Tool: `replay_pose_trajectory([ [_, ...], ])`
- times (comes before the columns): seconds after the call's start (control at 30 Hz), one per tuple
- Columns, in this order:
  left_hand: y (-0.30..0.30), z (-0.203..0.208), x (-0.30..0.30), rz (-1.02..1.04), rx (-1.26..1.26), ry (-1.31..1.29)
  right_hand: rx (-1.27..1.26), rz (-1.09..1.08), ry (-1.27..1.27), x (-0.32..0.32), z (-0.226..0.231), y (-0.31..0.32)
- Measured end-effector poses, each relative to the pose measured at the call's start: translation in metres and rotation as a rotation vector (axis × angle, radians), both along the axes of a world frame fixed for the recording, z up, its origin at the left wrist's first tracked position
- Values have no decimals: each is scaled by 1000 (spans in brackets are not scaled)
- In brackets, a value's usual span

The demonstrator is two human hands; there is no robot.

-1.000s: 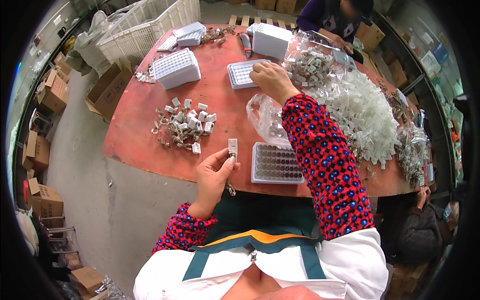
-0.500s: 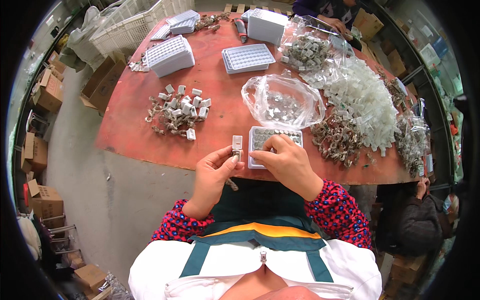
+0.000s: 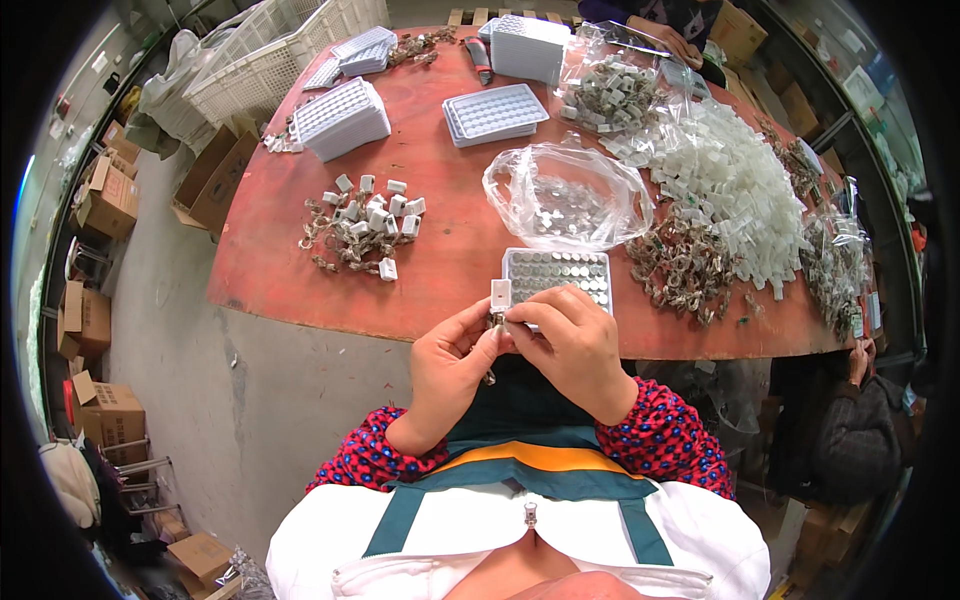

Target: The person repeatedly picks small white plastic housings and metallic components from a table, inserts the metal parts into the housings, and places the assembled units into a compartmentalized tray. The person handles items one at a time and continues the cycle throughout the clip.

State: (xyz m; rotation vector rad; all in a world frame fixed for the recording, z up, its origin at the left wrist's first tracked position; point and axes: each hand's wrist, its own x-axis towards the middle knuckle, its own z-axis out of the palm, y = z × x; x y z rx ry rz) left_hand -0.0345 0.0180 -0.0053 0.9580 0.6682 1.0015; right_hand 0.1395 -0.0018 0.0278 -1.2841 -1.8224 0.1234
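Observation:
Over the table's near edge, my left hand [image 3: 448, 370] is closed on a small white plastic case [image 3: 501, 293] with its lid standing up; a short brownish cord hangs below. My right hand [image 3: 578, 345] is closed in a pinch, fingertips against the lower part of that case. Whatever lies between those fingertips is hidden. Just behind my hands sits a white tray [image 3: 609, 301] with rows of small silvery round discs [image 3: 575, 269]. Beyond it, an open clear plastic bag [image 3: 505, 195] holds more loose shiny discs.
Left on the red table [image 3: 270, 270] lies a heap of white cases with cords [image 3: 375, 222]. Stacked white trays [image 3: 345, 120] and a red-black tool [image 3: 480, 62] stand farther back. At right spread translucent plastic pieces [image 3: 740, 200] and cord bundles [image 3: 685, 265]. Other people are at the far and right edges.
My left hand has moved right with the case, to the tray's front left corner. My right hand has come from over the tray's discs to the case. The view has shifted slightly.

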Motion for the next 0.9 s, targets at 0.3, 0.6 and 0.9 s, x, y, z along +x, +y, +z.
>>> replay_pose_trajectory([
  [0.3,-5,-1,7,-8,39,41,31,-18,-75,3,-1,-5],
  [0.6,3,0,10,17,-11,133,-246,-13,226,15,9,-4],
  [0.9,0,18,19,-53,-28,62,-214,2,290,24,18,0],
])
